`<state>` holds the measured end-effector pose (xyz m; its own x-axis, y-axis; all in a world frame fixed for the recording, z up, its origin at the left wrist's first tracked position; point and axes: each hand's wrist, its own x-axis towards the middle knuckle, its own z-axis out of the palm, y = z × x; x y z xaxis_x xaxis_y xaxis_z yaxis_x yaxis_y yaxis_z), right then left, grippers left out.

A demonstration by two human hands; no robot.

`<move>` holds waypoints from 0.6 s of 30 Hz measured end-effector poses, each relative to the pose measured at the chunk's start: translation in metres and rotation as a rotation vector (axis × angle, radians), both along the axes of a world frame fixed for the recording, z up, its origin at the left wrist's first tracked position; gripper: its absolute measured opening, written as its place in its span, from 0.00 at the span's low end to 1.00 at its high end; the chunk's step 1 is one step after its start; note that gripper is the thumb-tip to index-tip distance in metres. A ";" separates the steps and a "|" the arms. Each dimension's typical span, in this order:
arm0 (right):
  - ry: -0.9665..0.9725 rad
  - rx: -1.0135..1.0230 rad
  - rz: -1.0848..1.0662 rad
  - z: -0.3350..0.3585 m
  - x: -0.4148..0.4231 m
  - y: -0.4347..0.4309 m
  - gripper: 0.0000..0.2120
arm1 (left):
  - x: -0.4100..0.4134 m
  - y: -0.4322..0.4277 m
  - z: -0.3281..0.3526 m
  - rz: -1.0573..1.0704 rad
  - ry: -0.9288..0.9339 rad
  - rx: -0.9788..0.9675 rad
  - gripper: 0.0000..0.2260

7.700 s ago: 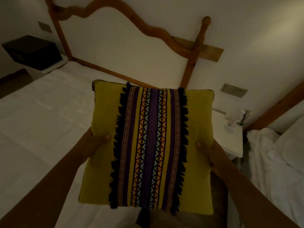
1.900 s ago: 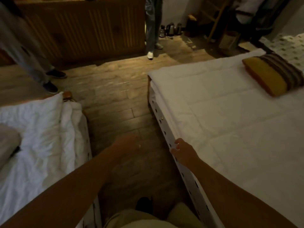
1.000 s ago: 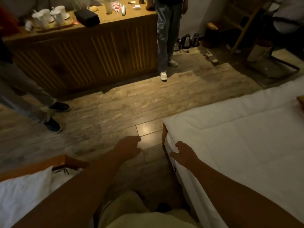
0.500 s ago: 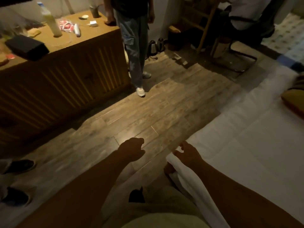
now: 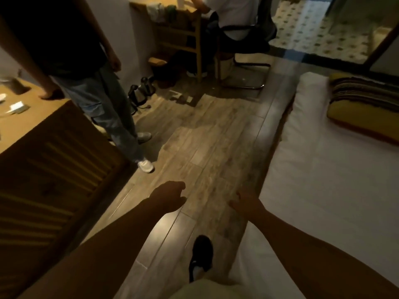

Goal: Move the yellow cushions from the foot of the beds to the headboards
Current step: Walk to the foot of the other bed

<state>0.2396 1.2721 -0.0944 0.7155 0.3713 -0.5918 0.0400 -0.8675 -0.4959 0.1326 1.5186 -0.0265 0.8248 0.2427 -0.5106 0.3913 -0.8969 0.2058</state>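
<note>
Yellow cushion [image 5: 364,108] lay flat near the foot of the white bed [image 5: 323,190], now closer in view than a moment earlier (the person had walked along the bedside). Left hand [image 5: 169,198] loosely curled and right hand [image 5: 248,201] spread were both empty, so pickup likely came next.

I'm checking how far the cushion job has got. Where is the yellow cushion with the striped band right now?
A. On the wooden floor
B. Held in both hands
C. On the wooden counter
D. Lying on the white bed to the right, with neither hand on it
D: the yellow cushion lies on the white bed, far from the empty left hand and right hand.
</note>
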 end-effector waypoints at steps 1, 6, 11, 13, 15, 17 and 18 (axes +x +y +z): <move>0.004 -0.001 -0.020 0.003 0.015 0.005 0.31 | 0.021 0.006 0.002 -0.034 0.006 0.004 0.22; 0.031 -0.013 -0.162 0.018 0.081 0.019 0.32 | 0.127 0.024 0.010 -0.160 -0.009 -0.023 0.22; 0.044 0.049 -0.339 0.028 0.147 0.027 0.27 | 0.224 0.035 0.005 -0.265 -0.005 -0.053 0.22; 0.037 0.089 -0.395 0.030 0.178 0.035 0.28 | 0.267 0.043 0.001 -0.311 -0.003 -0.066 0.22; 0.022 0.097 -0.443 0.030 0.216 0.044 0.27 | 0.314 0.053 -0.003 -0.365 -0.003 -0.059 0.24; 0.029 0.104 -0.473 0.035 0.259 0.057 0.25 | 0.364 0.066 -0.006 -0.391 -0.014 -0.051 0.25; 0.033 0.108 -0.482 0.038 0.281 0.064 0.26 | 0.390 0.073 -0.007 -0.403 -0.031 -0.048 0.25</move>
<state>0.5207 1.3358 -0.0564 0.8026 0.0633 -0.5932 -0.3700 -0.7271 -0.5783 0.5225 1.5918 -0.0338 0.8644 -0.1265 -0.4866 0.0034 -0.9663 0.2572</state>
